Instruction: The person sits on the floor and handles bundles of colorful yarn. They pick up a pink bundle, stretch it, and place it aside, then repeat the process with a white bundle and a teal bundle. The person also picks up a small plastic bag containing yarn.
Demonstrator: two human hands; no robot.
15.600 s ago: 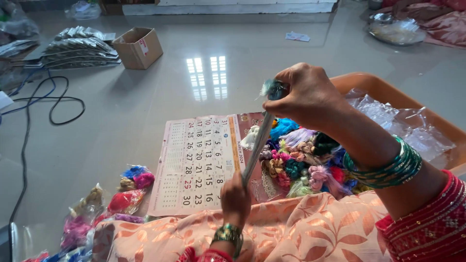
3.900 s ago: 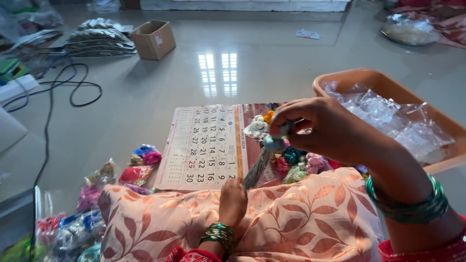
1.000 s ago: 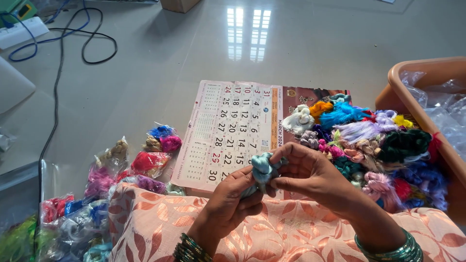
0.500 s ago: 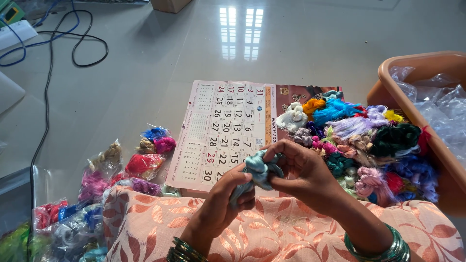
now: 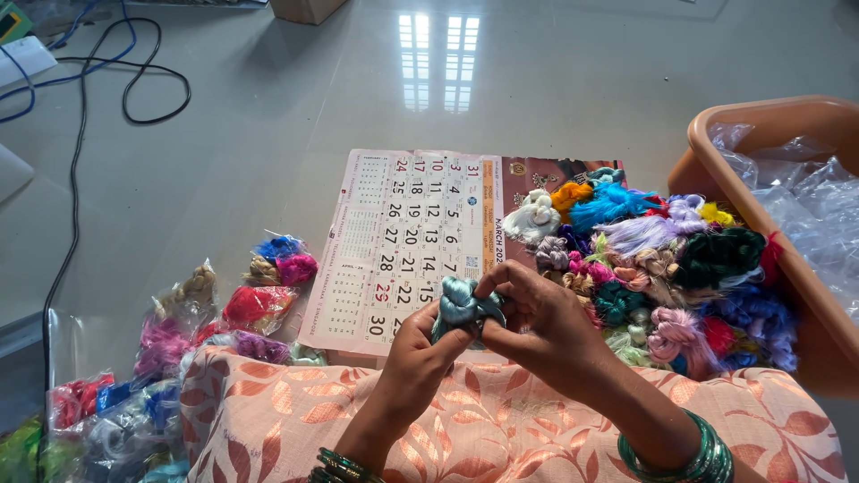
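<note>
above a peach floral-print lap, the left hand (image 5: pixel 419 344) and right hand (image 5: pixel 537 317) pinch a small teal thread bundle (image 5: pixel 461 309) between their fingertips, both closed around it. just beyond lies a calendar sheet (image 5: pixel 403 241) on the grey floor, with a heap of coloured thread bundles (image 5: pixel 662 259) on its right side. an orange tub (image 5: pixel 761 134) of clear plastic bags stands at far right; bagged bundles (image 5: pixel 179 340) lie to the left

- Glossy grey floor (image 5: pixel 268 134) carries everything.
- Calendar sheet (image 5: pixel 403 241) flat at centre, thread bundles (image 5: pixel 662 259) heaped on its right end.
- Bagged threads (image 5: pixel 179 340) left.
- Orange tub (image 5: pixel 761 125) right.
- Black cable (image 5: pixel 134 80) far left.
</note>
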